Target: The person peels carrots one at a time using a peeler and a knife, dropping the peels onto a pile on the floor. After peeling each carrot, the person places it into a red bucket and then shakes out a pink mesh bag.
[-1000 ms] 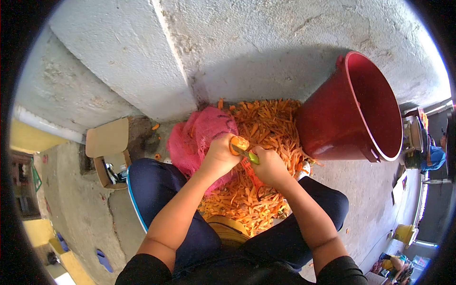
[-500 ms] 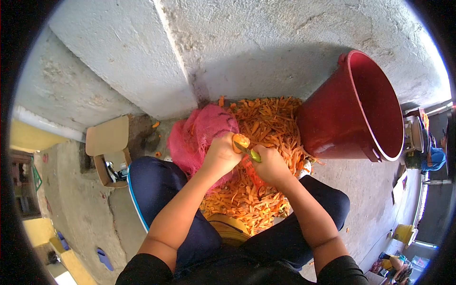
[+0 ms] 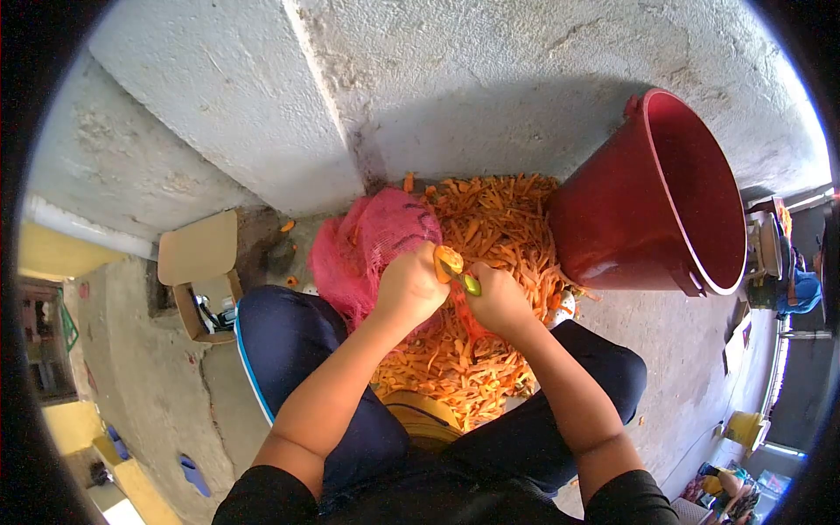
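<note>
In the head view my left hand [image 3: 411,284] is closed around a carrot [image 3: 450,259], whose orange end sticks out past the fingers. My right hand [image 3: 499,297] grips the yellow-green handle [image 3: 472,285] of a small peeling knife; its blade meets the carrot and is partly hidden. Under both hands lies a large heap of orange carrot peelings [image 3: 503,232]. Some red-orange netting [image 3: 468,319] shows just below the hands. Left of the heap, a pink mesh sack [image 3: 372,236] slumps close to my left hand.
A big dark red bucket [image 3: 612,210] leans on its side at the right of the heap. An open cardboard box [image 3: 201,289] stands to the left. The rough white wall [image 3: 490,79] rises behind. A yellow rim [image 3: 420,411] shows between my knees.
My left hand has shifted slightly right and tilted the carrot. The knife's blade now shows less, while my right hand has barely moved.
</note>
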